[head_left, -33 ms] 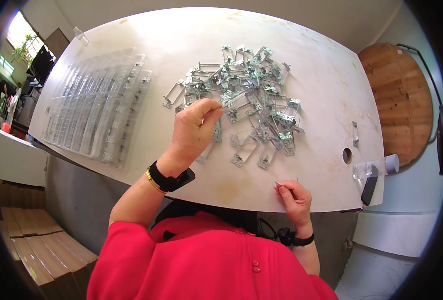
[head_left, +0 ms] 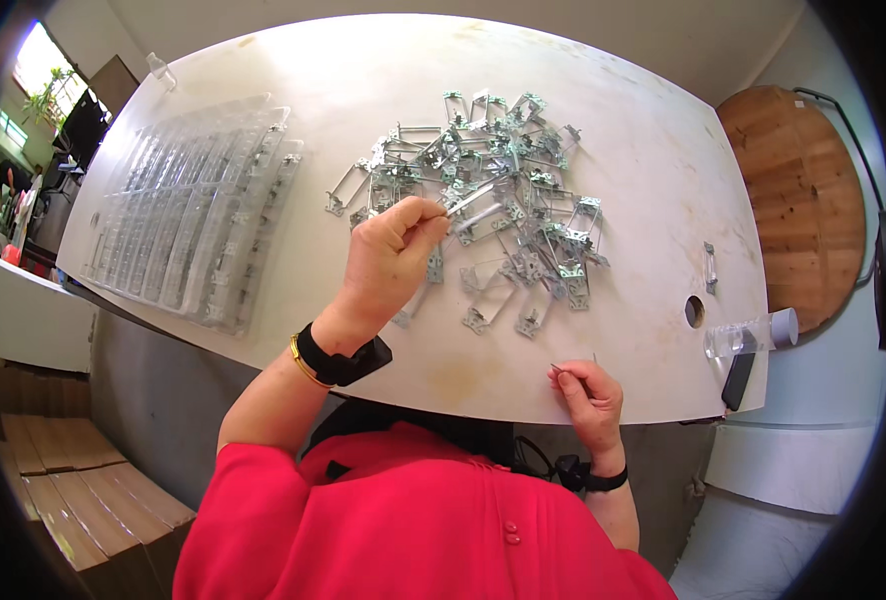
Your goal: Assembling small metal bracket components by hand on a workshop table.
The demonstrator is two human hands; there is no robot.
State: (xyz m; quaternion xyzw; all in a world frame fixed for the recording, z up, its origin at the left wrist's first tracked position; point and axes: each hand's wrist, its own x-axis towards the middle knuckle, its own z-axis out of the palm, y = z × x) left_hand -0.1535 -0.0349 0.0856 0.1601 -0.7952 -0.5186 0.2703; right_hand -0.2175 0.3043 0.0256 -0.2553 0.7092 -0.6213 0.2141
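Hardly anything had moved since the earlier frame: my hands and the pile of metal pieces (head_left: 508,150) were in the same spots, and any shift in the shiny strip (head_left: 475,198) was too tiny to be sure of. My left hand (head_left: 395,255) was pinched narrow, and looked to be holding the strip by its near end. That put the strip over the pile, past the middle of the worktop (head_left: 653,200) toward its far edge. My right hand (head_left: 590,400), at the near edge, had a thin dark thing (head_left: 558,370) squeezed in its fingers. I thought the strip could snag, because so many pieces were jumbled close by, or slip, because only my fingertips held it. Its long axis ran slantwise, pointing away from me toward the worktop's far right corner.
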